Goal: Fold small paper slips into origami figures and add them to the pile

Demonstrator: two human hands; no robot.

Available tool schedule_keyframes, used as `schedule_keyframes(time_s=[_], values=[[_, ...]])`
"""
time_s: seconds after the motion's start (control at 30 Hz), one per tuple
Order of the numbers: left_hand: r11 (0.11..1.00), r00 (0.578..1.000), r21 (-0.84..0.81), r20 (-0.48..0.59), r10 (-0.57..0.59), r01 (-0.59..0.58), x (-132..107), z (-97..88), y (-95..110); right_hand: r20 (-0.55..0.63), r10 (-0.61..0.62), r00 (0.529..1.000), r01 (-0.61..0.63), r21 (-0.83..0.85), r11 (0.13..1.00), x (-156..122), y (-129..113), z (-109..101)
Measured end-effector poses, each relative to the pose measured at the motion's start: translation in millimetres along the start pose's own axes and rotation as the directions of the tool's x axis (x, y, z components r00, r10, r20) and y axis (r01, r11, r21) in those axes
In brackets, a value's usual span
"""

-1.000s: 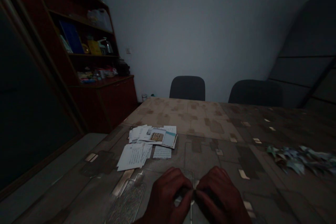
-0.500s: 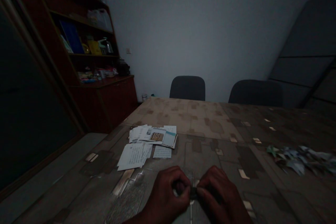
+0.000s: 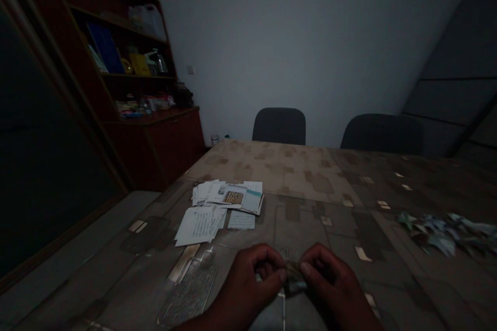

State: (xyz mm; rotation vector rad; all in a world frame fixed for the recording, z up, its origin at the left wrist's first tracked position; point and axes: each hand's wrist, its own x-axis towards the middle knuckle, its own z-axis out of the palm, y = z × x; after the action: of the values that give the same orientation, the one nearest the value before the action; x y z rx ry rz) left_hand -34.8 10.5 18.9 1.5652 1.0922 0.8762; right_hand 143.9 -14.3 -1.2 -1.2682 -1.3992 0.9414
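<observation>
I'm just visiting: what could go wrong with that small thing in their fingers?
The small folded piece, pinched by the left hand and right hand, might slip, since only fingertips hold it. The dim light could hide a crooked fold. The loose heap of folded pieces could scatter if brushed.

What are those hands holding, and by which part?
The left hand and right hand pinch a small folded item at opposite sides, between thumbs and fingers. The dim light hides its material.
</observation>
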Motion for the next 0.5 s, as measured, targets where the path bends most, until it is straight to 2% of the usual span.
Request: schedule_keyframes(time_s=[0.13,0.3,0.4,0.5], values=[[0.995,0.996,0.025,0.000,0.095,-0.095,-2.6,0.1,-4.1,0.020,0.005,1.000,-0.005,-0.004,1.000,-0.4,4.6,-1.1],[0.995,0.997,0.069,-0.018,0.069,-0.068,-3.3,3.0,-8.8,0.034,0.025,0.999,-0.022,-0.089,0.996,-2.4,0.3,-0.2],[0.989,0.999,0.139,-0.008,0.053,-0.052,-4.1,5.9,-9.6,0.050,-0.026,0.998,0.034,-0.170,0.985,-2.8,-6.2,0.0],[0.975,0.998,0.216,0.042,0.051,-0.059,-6.4,8.3,-9.6,0.145,-0.090,0.985,0.126,-0.268,0.955,-1.6,-9.1,-1.8]])
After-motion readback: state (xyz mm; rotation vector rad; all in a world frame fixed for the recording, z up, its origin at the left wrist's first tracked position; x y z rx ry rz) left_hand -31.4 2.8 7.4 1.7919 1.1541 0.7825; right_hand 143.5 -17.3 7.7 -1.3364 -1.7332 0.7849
